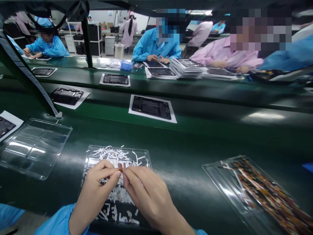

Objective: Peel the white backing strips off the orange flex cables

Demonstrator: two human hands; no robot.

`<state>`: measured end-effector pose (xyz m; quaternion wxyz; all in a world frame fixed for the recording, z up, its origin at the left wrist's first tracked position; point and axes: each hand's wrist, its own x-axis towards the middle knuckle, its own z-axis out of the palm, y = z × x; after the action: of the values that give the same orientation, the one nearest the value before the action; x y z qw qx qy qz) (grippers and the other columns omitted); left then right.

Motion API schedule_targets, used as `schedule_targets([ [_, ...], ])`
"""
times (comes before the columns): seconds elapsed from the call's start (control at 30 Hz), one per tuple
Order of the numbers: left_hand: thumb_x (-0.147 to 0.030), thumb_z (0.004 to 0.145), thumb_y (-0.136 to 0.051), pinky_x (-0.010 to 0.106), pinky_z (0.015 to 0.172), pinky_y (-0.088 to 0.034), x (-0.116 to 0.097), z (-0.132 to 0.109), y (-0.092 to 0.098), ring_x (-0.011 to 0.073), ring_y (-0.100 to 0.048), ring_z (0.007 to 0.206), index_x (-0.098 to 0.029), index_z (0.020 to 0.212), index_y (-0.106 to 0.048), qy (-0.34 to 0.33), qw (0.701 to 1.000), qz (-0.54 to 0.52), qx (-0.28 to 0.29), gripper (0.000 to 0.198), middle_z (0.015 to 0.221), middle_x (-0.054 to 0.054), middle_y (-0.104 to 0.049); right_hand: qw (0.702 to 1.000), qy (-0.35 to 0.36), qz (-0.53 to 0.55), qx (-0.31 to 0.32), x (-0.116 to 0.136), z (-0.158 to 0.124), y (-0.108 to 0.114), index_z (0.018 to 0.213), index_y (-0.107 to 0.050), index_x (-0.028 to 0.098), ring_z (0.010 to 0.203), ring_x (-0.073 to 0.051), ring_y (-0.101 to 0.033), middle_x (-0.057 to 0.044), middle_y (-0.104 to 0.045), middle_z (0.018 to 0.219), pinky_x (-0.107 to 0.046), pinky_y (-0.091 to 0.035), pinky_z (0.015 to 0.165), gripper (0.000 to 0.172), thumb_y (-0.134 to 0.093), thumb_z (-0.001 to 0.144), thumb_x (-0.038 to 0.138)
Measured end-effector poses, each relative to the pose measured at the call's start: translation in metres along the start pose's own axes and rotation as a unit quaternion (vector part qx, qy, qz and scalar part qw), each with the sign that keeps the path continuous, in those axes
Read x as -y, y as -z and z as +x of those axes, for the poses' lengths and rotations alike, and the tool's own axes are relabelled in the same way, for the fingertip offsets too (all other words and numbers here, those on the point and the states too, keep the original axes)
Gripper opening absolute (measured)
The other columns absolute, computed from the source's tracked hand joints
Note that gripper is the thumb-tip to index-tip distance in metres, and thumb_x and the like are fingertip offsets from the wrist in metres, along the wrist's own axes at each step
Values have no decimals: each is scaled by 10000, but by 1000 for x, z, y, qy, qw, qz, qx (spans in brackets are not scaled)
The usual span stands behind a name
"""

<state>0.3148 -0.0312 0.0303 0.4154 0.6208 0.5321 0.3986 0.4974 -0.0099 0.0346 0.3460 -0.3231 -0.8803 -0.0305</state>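
My left hand and my right hand meet at the fingertips over a clear plastic tray. Both pinch a small orange-brown flex cable, mostly covered by the fingers. Many short white strips lie loose in the tray under my hands, some of them hidden by the hands. Off to the right, a second clear tray carries a heap of brown and orange flex cables, partly blurred.
An empty-looking clear tray lies at the left. Beyond it, dark tablet-like frames on white sheets rest along the green line. A slanted post stands at left. Co-workers in blue and pink sit opposite, beside stacked sheets.
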Motion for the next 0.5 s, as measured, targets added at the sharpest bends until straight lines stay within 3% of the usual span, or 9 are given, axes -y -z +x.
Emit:
schedule_targets([
  [0.13,-243,992,-574,287,690,-475,0,-4,-4,182,-612,769,-221,800,-755,-34,998,42,-24,265,819,32,-626,999,-19,-34,-25,5,3,-3,1017,-632,138,718,-218,-673,-86,-734,812,-355,-553,622,130,-558,948,56],
  [0.33,-178,973,-583,294,700,-477,4,-8,-3,187,-623,787,-215,841,-768,-107,988,99,-45,230,848,45,-645,994,-97,49,-33,5,5,-10,852,-571,199,678,-190,-632,-43,-663,742,-314,-519,600,168,-477,935,88],
  [0.5,-198,979,-585,279,687,-488,1,-9,4,178,-639,761,-202,819,-760,-88,990,99,-38,237,832,42,-645,995,-70,52,-47,5,4,-7,884,-585,191,726,-201,-656,-56,-671,770,-316,-537,622,155,-483,932,84],
])
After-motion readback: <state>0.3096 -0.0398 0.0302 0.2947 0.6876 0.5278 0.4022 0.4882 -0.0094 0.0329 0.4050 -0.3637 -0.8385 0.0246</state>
